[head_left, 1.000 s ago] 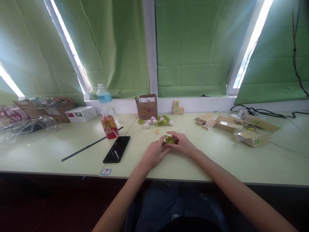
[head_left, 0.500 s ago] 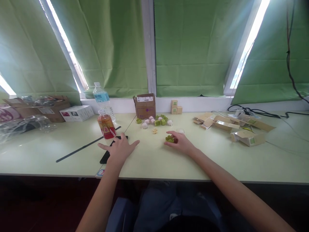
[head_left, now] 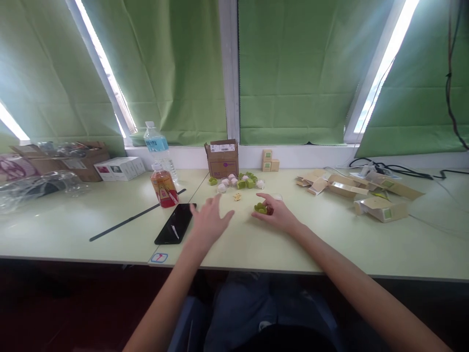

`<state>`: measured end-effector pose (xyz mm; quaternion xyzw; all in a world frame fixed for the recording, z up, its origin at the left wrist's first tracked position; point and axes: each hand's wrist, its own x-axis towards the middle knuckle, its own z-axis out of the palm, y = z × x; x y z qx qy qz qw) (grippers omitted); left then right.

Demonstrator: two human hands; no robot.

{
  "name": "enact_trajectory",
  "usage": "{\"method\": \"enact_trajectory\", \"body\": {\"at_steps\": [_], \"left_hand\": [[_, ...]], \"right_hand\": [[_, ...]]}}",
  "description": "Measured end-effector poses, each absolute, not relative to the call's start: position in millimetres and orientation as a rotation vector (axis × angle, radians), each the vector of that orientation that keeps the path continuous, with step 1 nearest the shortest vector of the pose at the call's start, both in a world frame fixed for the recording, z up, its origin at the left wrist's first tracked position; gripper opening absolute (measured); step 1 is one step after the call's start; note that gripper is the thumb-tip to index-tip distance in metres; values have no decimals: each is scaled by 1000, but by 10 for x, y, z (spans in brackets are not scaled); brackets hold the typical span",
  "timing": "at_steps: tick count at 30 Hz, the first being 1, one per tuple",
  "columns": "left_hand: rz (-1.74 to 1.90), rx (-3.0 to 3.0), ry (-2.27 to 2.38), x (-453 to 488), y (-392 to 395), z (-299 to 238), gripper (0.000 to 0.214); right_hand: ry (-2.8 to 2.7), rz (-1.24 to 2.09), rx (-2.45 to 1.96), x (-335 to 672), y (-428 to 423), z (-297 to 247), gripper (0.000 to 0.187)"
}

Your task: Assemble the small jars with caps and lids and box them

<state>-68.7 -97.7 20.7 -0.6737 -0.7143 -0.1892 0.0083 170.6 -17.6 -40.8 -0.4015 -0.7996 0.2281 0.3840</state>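
Observation:
My right hand grips a small green flower-shaped cup between thumb and fingers at the table's middle. Just behind that hand, a clear round piece is partly hidden. My left hand hovers over the table with fingers spread and nothing in them, to the right of a black phone. Several small pale yellow pieces lie beyond and between the hands. Farther back are a group of green cups and several pale pink rounded pieces, some in clear holders.
A brown carton and small stacked boxes stand by the wall. Opened cardboard boxes and cables lie right. At left are a red drink bottle, a water bottle, a black strip and white boxes.
My left hand has moved right, off the phone and toward my right hand, fingers still apart. My right hand keeps the green cup in nearly the same place. The view has shifted slightly.

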Motion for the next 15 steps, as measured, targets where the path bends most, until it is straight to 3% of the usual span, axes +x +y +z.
{"method": "enact_trajectory", "body": {"at_steps": [4, 15], "left_hand": [[-598, -2362, -2070, -375, -989, 24, 62], [-518, -2483, -1995, -305, -970, -195, 66]], "right_hand": [[-2021, 616, -1031, 1698, -186, -389, 83], [-2047, 668, -1015, 1691, -203, -377, 82]]}}
